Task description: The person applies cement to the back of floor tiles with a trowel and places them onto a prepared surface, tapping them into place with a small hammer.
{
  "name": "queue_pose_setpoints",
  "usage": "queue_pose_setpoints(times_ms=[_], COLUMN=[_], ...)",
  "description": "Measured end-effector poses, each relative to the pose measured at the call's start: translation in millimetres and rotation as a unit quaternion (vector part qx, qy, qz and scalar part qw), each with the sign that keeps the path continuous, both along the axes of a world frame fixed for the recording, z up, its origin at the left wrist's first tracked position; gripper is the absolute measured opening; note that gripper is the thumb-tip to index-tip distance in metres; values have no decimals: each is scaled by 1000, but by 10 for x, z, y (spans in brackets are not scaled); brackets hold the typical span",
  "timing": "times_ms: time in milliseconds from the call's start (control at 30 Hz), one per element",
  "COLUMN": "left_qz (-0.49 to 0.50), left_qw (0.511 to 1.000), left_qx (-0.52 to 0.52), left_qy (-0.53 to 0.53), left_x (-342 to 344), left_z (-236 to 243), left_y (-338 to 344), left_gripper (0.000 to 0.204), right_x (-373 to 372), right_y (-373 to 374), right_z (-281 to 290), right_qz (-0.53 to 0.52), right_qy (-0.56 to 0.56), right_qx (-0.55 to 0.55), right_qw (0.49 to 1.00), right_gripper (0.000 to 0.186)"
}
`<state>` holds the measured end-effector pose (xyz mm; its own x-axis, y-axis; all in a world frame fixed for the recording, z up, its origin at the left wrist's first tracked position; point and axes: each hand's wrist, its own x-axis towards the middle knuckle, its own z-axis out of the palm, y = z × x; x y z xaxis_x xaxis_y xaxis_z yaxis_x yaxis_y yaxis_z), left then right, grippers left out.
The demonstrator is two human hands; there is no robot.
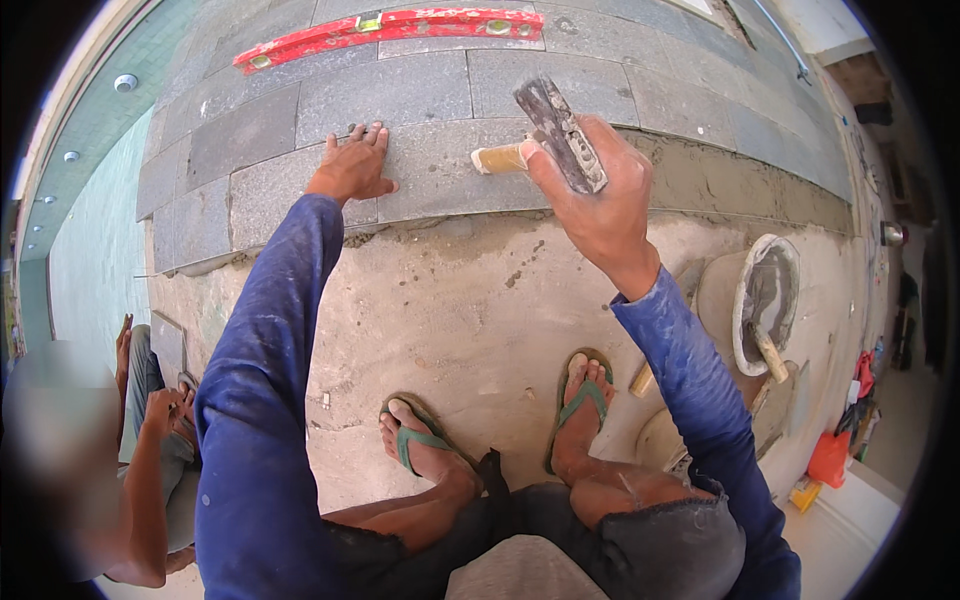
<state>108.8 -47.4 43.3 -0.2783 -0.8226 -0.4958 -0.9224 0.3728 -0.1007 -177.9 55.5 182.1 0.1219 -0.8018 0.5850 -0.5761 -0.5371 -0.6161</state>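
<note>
My left hand (350,165) lies on a grey stone tile (420,175), fingers spread near a joint. My right hand (590,205) grips a dark, mortar-crusted tool (545,110) with a pale wooden handle (500,158), just above the same row of tiles. To its right is a bare strip of grey mortar (740,185) along the tiled edge. A red spirit level (430,25) rests on the tiles beyond my hands. Beside my right forearm, a mortar-smeared bucket (750,260) holds another wooden-handled tool (770,355).
A co-worker (140,500) crouches at lower left beside a loose tile (167,345), near a pale green recessed surface (90,230). My sandalled feet stand on dusty concrete (450,310). Red bags and other items (835,455) lie along the right edge.
</note>
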Motion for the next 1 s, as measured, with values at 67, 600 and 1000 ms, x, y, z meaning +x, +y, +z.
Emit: queue_pose_setpoints(times_ms=[67, 600, 1000], left_qz=[-26, -55, -46], left_qw=[1000, 998, 997], left_qx=[-16, -8, -24], left_qy=[4, 33, 56], left_x=[-63, -572, -595], left_z=[-81, -47, -152], left_y=[34, 151, 199], left_gripper=[95, 84, 83], right_x=[-201, -480, -319], right_y=[-1, 79, 318], right_z=[105, 116, -74], right_qz=[-40, -83, -16], right_qy=[-17, -123, -53], right_qx=[12, 22, -6], right_qw=[999, 989, 998], right_gripper=[23, 25, 22])
